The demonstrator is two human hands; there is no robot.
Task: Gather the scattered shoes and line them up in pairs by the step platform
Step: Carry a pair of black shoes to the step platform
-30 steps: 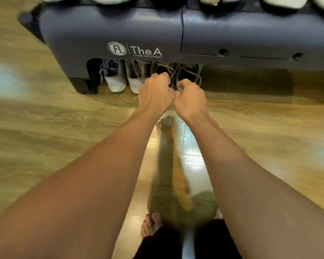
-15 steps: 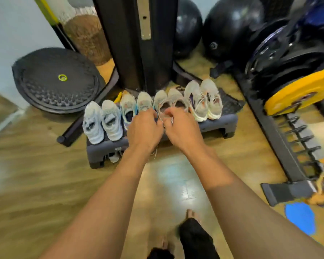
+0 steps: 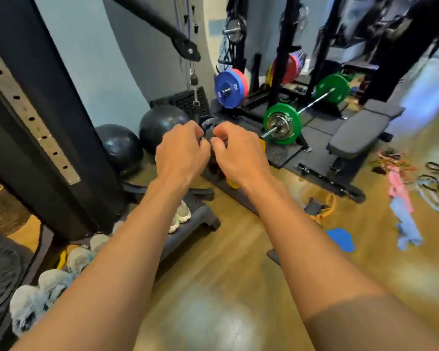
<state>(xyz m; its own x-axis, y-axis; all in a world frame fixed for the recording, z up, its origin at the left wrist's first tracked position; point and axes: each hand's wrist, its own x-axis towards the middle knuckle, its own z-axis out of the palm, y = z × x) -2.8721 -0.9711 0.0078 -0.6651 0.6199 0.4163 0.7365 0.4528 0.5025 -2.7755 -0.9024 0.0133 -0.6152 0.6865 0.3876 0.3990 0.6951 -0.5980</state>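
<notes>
Several pale sneakers [image 3: 52, 279] stand side by side on the grey step platform [image 3: 199, 219] at the lower left, at the foot of a black machine column. My left forearm hides the middle of the row; one cream pair [image 3: 183, 212] shows at its right end. My left hand [image 3: 180, 154] and right hand [image 3: 235, 158] are held up close together, well above and beyond the platform. Both have curled fingers, and I see nothing in them.
The black cable machine column [image 3: 36, 138] rises on the left, with two black balls [image 3: 119, 145] behind it. A barbell with green plates [image 3: 281, 122], a bench [image 3: 360, 130], coloured bands [image 3: 403, 198] and a blue pad [image 3: 340, 239] lie to the right on the wood floor.
My hands have come up off the shoes on the platform. The view has swung upward and to the right, so the shoe row now sits low at the left.
</notes>
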